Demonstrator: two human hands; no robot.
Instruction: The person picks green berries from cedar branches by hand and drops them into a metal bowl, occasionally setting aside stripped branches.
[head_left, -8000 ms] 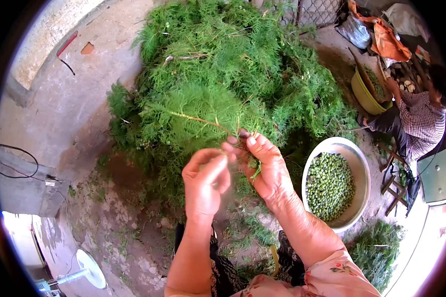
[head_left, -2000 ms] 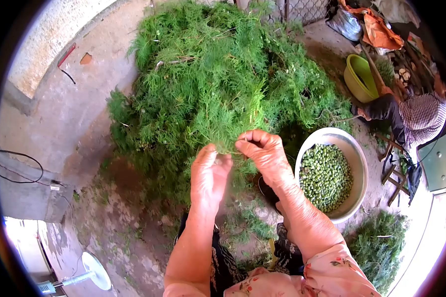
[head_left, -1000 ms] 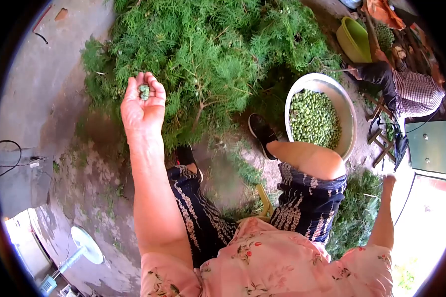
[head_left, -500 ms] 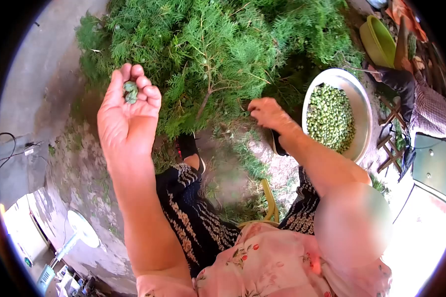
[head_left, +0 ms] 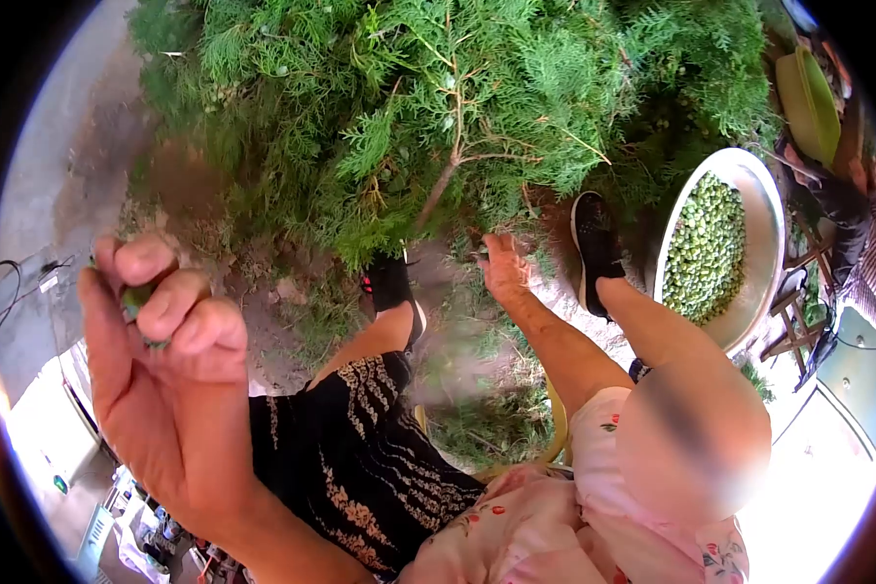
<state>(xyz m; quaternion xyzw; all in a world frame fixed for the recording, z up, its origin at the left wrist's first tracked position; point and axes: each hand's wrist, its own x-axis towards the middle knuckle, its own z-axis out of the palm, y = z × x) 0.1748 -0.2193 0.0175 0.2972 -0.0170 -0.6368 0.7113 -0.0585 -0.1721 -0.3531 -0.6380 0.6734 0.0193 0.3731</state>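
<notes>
My left hand is raised at the left, palm up, its fingers curled round a few small green cones that show between them. My right hand is low over the ground between my feet, just below the pile of green conifer branches. Its fingers point toward the branches, and whether anything is between them is too small to make out. A metal basin holding many small green cones stands on the right, beside my shoe.
A green-yellow tub is at the upper right. Another person's dark sleeve or leg shows at the right edge, near a wooden rack. My black shoes rest on the ground. Assorted items lie at the lower left.
My left hand has come lower and nearer the camera, its fingers curling tighter. My right hand has moved down slightly. The view has shifted, so the branches and basin appear farther right.
</notes>
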